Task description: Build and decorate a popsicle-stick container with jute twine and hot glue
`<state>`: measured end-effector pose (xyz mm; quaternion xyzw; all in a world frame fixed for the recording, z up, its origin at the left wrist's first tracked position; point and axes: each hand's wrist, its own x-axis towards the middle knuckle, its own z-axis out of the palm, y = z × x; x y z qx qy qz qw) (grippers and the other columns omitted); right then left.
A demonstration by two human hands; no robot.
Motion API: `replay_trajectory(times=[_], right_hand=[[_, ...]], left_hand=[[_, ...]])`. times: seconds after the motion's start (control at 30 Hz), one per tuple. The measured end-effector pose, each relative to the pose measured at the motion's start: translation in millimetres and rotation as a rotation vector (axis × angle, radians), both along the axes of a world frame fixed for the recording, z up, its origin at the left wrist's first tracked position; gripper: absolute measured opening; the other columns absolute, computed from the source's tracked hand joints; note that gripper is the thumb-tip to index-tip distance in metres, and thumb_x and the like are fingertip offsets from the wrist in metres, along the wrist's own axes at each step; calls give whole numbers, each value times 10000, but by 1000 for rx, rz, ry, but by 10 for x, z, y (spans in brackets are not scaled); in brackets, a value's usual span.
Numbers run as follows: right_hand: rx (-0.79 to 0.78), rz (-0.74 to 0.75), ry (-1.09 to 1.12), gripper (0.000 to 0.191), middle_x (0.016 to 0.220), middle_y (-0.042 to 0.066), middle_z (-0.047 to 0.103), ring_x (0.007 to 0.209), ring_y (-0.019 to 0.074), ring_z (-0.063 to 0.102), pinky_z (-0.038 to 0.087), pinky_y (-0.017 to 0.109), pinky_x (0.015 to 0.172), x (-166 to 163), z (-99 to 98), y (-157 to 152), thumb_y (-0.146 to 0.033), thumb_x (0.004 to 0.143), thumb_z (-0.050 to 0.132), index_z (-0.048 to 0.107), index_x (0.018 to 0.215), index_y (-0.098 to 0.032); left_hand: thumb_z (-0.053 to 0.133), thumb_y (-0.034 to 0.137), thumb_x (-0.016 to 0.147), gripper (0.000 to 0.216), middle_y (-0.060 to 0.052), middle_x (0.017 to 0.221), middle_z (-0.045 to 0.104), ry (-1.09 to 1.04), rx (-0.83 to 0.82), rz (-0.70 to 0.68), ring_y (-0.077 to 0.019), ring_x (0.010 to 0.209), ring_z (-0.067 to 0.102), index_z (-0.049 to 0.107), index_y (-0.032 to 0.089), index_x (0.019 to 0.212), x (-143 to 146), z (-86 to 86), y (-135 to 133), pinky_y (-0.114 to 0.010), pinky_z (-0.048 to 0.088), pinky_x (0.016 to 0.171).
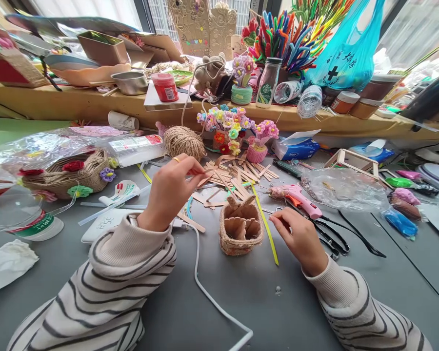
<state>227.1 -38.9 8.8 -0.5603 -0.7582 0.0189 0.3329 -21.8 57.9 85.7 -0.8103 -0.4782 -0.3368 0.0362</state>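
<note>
My left hand (pixel 171 187) hovers over the left edge of a pile of wooden craft sticks (pixel 237 173), fingertips pinched together; what is in them, if anything, is too small to make out. Right of centre my right hand (pixel 296 234) is also closed in a pinch, and I cannot make out anything in it. Between the hands a small twine-wrapped basket (pixel 240 239) stands upright, with wooden pieces inside and two ear-like shapes at its back. A yellow strip (pixel 265 224) lies along its right side. Just beyond my right hand rests a pink glue gun (pixel 300 200).
A ball of twine (pixel 185 142) and pipe-cleaner flowers (pixel 227 126) stand behind the sticks. A white cable (pixel 197 273) runs across the front from a white power bank (pixel 104 225). Black-handled scissors (pixel 331 239) lie at right, a flowered twine basket (pixel 68 175) at left.
</note>
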Motion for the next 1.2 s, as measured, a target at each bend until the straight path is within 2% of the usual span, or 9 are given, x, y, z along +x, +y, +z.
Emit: replay_trajectory(times=[0.17, 0.43, 0.63, 0.77, 0.87, 1.0, 1.07, 1.13, 1.2], right_hand=[[-30, 8, 115, 104, 728, 30, 613, 642, 122, 554, 453, 236, 578, 15, 14, 3, -202, 846, 488, 575, 798, -173], [-74, -10, 224, 123, 792, 47, 612, 681, 125, 570, 483, 231, 564, 11, 44, 2, -217, 847, 442, 558, 842, -172], [-56, -60, 185, 52, 676, 7, 534, 549, 104, 502, 454, 232, 510, 13, 36, 15, -160, 752, 460, 507, 758, -181], [-86, -73, 223, 63, 681, 1, 535, 536, 103, 489, 449, 248, 520, 2, 69, 15, -140, 709, 470, 493, 736, -192], [-153, -62, 355, 37, 715, 12, 551, 587, 118, 520, 463, 264, 555, -12, 123, 8, -175, 718, 507, 523, 746, -193], [-372, 33, 745, 139, 686, 5, 563, 570, 107, 520, 447, 241, 501, -38, 246, -7, -310, 775, 550, 595, 834, -192], [-452, 80, 934, 180, 654, -2, 558, 543, 91, 504, 416, 215, 459, -52, 311, -10, -348, 784, 562, 618, 848, -190], [-494, 109, 1064, 191, 650, -1, 556, 542, 80, 500, 392, 194, 437, -65, 369, -11, -362, 776, 583, 633, 825, -185], [-526, 128, 1128, 200, 636, -3, 546, 525, 69, 485, 370, 181, 419, -80, 424, -10, -373, 769, 594, 631, 786, -177]], left_hand=[[581, 337, 766, 174, 6, 685, 653, -184, -34, 1, -121, 610, 589, 601, 178, 697, -51, 43, -51, -230, 434, 612], [534, 343, 790, 203, -17, 704, 673, -48, -142, 98, -136, 588, 545, 656, 182, 812, -68, -41, 85, -243, 381, 576], [401, 329, 849, 277, 18, 598, 590, -199, -353, 20, -99, 524, 473, 627, 170, 845, -62, -22, 62, -202, 351, 540], [389, 311, 846, 306, 44, 553, 460, -258, -370, 48, -86, 466, 345, 623, 174, 990, -69, -32, 61, -207, 291, 486], [415, 355, 833, 335, 48, 533, 401, -311, -396, 50, -89, 469, 312, 626, 182, 1028, -65, -35, 58, -216, 284, 491], [498, 405, 787, 455, 78, 456, 273, -292, -430, 36, -99, 457, 294, 545, 198, 1190, -53, -33, 54, -229, 293, 508], [509, 424, 777, 435, 74, 459, 286, -248, -460, 28, -97, 468, 305, 591, 190, 1134, -47, -30, 52, -231, 286, 505], [513, 445, 769, 356, 60, 477, 321, -239, -476, 28, -91, 484, 317, 678, 170, 923, -39, -16, 35, -228, 267, 487], [532, 444, 757, 318, 56, 485, 336, -281, -453, 30, -83, 482, 311, 677, 161, 747, -19, 26, -15, -224, 251, 467]])
